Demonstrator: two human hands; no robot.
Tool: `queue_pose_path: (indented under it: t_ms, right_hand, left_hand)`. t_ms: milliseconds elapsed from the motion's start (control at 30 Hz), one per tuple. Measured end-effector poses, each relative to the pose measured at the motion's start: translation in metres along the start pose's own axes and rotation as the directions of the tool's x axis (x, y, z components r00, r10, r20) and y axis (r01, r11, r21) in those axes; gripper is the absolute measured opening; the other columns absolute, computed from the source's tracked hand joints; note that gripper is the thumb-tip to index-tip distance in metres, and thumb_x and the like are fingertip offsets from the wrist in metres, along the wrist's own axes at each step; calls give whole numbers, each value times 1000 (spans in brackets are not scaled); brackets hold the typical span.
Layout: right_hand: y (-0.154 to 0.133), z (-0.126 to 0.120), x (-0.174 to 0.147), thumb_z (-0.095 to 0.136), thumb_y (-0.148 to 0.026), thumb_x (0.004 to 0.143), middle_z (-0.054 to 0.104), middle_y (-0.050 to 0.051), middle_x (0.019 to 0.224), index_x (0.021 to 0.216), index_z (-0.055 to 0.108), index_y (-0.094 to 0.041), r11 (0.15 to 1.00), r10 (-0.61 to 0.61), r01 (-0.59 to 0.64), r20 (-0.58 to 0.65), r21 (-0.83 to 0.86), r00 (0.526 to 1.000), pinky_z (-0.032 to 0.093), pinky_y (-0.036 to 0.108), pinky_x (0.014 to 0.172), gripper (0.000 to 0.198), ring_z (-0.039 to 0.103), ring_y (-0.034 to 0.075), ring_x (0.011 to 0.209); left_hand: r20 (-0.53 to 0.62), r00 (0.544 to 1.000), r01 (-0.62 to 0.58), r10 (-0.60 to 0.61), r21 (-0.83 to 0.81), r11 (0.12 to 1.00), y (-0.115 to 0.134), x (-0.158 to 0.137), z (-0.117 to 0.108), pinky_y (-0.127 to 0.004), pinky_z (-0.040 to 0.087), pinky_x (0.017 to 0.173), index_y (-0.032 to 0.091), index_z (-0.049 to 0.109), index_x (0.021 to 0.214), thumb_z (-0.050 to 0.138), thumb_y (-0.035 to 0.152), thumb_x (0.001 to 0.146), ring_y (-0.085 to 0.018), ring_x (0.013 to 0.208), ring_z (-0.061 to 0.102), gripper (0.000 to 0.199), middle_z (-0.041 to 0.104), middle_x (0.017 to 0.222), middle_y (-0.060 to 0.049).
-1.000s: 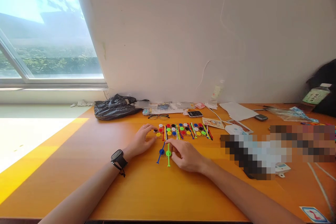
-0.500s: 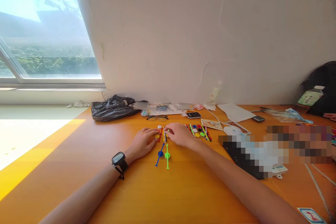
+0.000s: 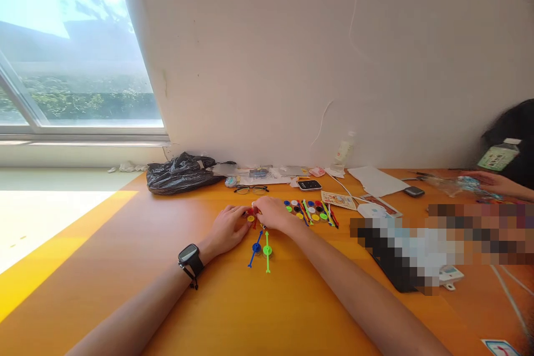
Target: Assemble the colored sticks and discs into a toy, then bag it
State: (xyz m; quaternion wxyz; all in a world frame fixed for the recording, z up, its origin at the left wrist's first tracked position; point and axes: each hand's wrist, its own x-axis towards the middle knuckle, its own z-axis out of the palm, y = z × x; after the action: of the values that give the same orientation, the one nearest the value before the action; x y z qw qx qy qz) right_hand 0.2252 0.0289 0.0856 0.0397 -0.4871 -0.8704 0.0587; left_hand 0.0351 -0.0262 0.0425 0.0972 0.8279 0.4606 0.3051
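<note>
My left hand (image 3: 227, 229), with a black watch (image 3: 189, 256) on its wrist, lies on the table with fingers extended. Its fingertips are beside a yellow disc (image 3: 251, 218) and a red arrow. My right hand (image 3: 273, 214) reaches over the same spot with its fingers pinched together. What they hold is hidden. Just in front of my hands, a blue arrow spinner (image 3: 256, 247) and a green arrow spinner (image 3: 267, 251) stand side by side. Further right, several coloured discs (image 3: 299, 216) and thin plastic arrows (image 3: 332, 216) are laid out in groups.
Along the wall are a black plastic bag (image 3: 183, 173), glasses (image 3: 250, 189), a phone-like black device (image 3: 309, 185) and white paper (image 3: 379, 181). A card (image 3: 337, 200) and a pixelated dark object (image 3: 386, 256) lie to the right. Another person's hand (image 3: 492, 182) is at far right.
My right hand has shifted left towards my left hand, uncovering more discs on its right. My left hand stays in place. Another person's hand has come further into view at right.
</note>
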Motion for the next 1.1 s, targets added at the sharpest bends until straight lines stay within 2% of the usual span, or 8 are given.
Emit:
queue_pose_path:
  t_ms: [300, 500, 633, 767, 833, 933, 1000, 1100]
  right_hand:
    - [-9, -6, -6, 60, -15, 94, 78, 12, 103, 97, 74, -19, 999, -31, 31, -13, -20, 999, 47, 29, 75, 15, 74, 26, 99]
    - [-5, -13, -8, 59, -17, 97, 76, 11, 104, 97, 71, -19, 996, -87, 87, -36, 4, 996, 45, 28, 75, 12, 72, 25, 97]
    - [4, -30, -18, 50, -22, 104, 72, 9, 110, 106, 66, -20, 995, -95, 99, -117, 28, 989, 43, 28, 78, 16, 68, 22, 98]
    - [23, -42, -44, 46, -21, 105, 67, 7, 113, 106, 60, -21, 984, -123, 155, -298, 88, 947, 42, 29, 79, 14, 64, 20, 92]
    - [36, -42, -60, 47, -21, 105, 65, 6, 112, 103, 59, -21, 969, -131, 198, -370, 149, 920, 42, 29, 78, 12, 62, 19, 89]
    - [54, -38, -82, 47, -22, 104, 66, 4, 105, 102, 57, -23, 941, -114, 224, -385, 254, 916, 43, 29, 72, 11, 59, 17, 80]
    - [61, -34, -94, 47, -23, 104, 68, 3, 100, 104, 58, -23, 925, -92, 221, -384, 308, 919, 43, 29, 71, 11, 60, 17, 78]
    - [67, -27, -105, 46, -25, 106, 69, 2, 95, 106, 59, -23, 907, -70, 220, -387, 360, 920, 44, 29, 71, 13, 62, 18, 78]
  left_hand:
    - [4, 1000, -14, 14, 7, 1000, -3, 1, 2, -41, 47, 99, 27, 66, 128, 55, 34, 102, -28, 112, 65, 29, 73, 123, -8]
    - [-6, 1000, 14, -14, -17, 1000, -3, 0, 1, -44, 48, 99, 24, 62, 131, 55, 37, 101, -29, 113, 64, 32, 71, 126, -11]
    - [2, 1000, 27, -27, -37, 999, -1, -1, -1, -45, 48, 100, 23, 60, 133, 53, 40, 102, -30, 114, 63, 36, 70, 128, -12]
    - [-10, 998, 59, -60, -31, 998, 5, 1, 0, -46, 47, 101, 23, 60, 135, 49, 42, 104, -30, 115, 63, 38, 69, 130, -13]
    - [-25, 994, 103, -102, 9, 995, 9, 7, 4, -44, 47, 98, 22, 65, 125, 50, 39, 103, -30, 112, 63, 32, 70, 124, -13]
    - [-50, 985, 167, -163, 95, 981, 11, 20, 14, -39, 48, 86, 21, 69, 98, 58, 34, 95, -29, 98, 65, 18, 71, 103, -12]
    - [-83, 974, 221, -213, 102, 970, 11, 30, 20, -36, 45, 76, 21, 65, 81, 60, 32, 92, -27, 89, 65, 16, 68, 91, -11]
    - [-114, 953, 290, -282, 58, 955, 10, 44, 26, -34, 40, 68, 21, 58, 69, 63, 29, 87, -25, 79, 64, 20, 65, 79, -9]
